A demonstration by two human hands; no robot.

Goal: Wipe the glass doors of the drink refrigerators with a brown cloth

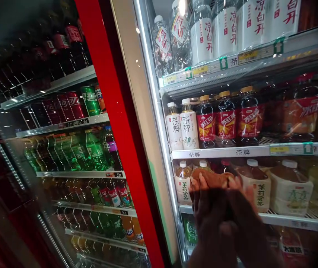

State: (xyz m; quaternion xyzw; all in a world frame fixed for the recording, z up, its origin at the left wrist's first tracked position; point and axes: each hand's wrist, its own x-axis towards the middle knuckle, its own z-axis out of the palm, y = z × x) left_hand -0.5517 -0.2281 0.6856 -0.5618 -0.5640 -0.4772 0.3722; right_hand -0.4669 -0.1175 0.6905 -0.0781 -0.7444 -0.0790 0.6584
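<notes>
My left hand and my right hand are raised close together at the lower right, in front of the drinks fridge. Between their fingertips they hold a brown, rounded item, whose exact kind I cannot make out. Both hands are dark and partly blurred. Behind them, white-capped tea bottles stand on a lower shelf. The item overlaps the view of these bottles and lies just below the white shelf edge.
Bottled water fills the upper right shelf, with red-labelled tea bottles below. A red door frame and a beige post stand left of centre. Further left, another fridge holds cans and green bottles.
</notes>
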